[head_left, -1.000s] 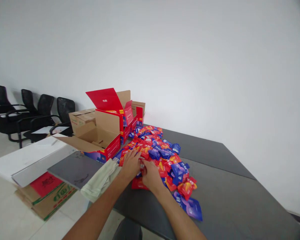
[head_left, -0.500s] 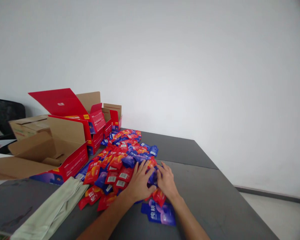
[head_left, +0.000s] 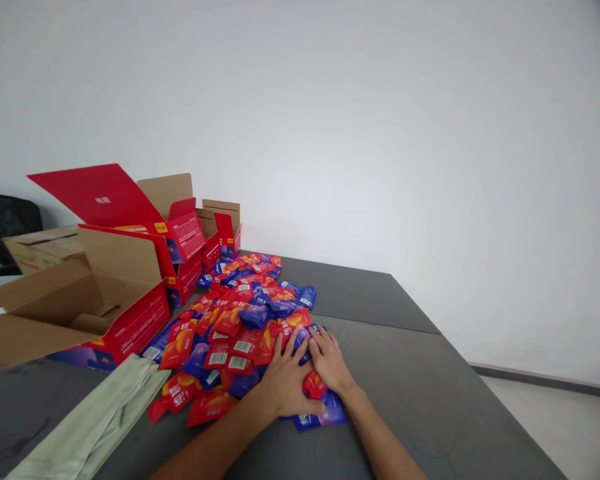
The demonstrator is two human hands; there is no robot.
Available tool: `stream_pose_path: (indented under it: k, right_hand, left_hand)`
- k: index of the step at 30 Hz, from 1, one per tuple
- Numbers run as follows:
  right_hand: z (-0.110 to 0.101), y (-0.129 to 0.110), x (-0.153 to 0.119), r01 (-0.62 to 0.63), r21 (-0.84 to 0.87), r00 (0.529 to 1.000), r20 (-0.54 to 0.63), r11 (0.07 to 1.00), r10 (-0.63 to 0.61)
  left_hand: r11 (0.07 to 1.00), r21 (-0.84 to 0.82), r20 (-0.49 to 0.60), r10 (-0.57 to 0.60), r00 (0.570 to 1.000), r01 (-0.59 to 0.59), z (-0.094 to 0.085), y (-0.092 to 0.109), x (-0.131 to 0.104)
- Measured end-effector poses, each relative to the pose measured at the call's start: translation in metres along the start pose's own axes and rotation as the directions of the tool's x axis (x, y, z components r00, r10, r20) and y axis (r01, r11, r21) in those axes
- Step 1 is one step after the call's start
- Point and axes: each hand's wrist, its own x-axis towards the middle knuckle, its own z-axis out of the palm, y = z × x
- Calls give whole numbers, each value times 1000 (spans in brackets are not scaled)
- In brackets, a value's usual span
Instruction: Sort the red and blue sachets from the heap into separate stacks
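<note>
Spanning the background, a pale wall [head_left: 380,133] stands behind the dark table [head_left: 395,373]. Next in size we find open cartons, the nearest a red printed box [head_left: 140,320] with its brown flaps spread. To the right of the cartons we see the heap of sachets [head_left: 245,313], red and blue, lying loose and overlapping on the table. A folded pale-green cloth [head_left: 95,420] lies near the front box. At the heap's near right edge we place our left hand [head_left: 286,387], palm down with fingers splayed, and our right hand [head_left: 330,363], its fingers extended. Neither is clenched; both rest over a blue sachet [head_left: 302,339], and our left thumb touches a flat blue sachet [head_left: 334,408]. Between the hands shows a red sachet [head_left: 314,385].

We judge each sachet light, soft and plump in the middle, its film slick enough for neighbours to slide apart. We would cup the heap with broad palms, and take one sachet by its flat sealed end, sparing the filled centre a hard squeeze.
</note>
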Motion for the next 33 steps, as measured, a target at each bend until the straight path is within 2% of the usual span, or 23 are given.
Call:
stream_pose_path:
  k: [4, 9, 15, 19, 24, 28, 31, 33]
  right_hand:
    - [6, -5, 10, -98, -90, 995, 9, 991, 99]
    - [14, -9, 26, -122, -124, 992, -34, 985, 118]
    - [21, -10, 48, 0, -78, 996, -94, 997, -8]
    - [26, -15, 55, 8, -72, 995, -103, 997, -15]
    - [31, -24, 50, 38, -33, 995, -93, 999, -41]
    - [27, -27, 39, 91, 63, 996, -1, 994, -91]
    - [19, -23, 31, 111, 182, 990, 64, 977, -125]
    - [13, -17, 27, 101, 263, 992, 44, 960, -116]
  left_hand:
    - [1000, -6, -11, 5, 1000, -5, -2, -11, 6]
    - [1000, -7, -32, -2, 999, 2, -5, -26, 17]
    - [999, 1, -17, -46, 999, 46, -10, -48, 36]
    - [997, 2, 15, -83, 996, 83, -14, -62, 43]
    - [993, 23, 61, -117, 991, 116, -23, -79, 43]
    - [990, 40, 126, -143, 982, 139, -34, -92, 37]
    - [988, 53, 111, -148, 983, 143, -39, -95, 29]
    - [988, 59, 74, -150, 986, 145, -40, -93, 24]
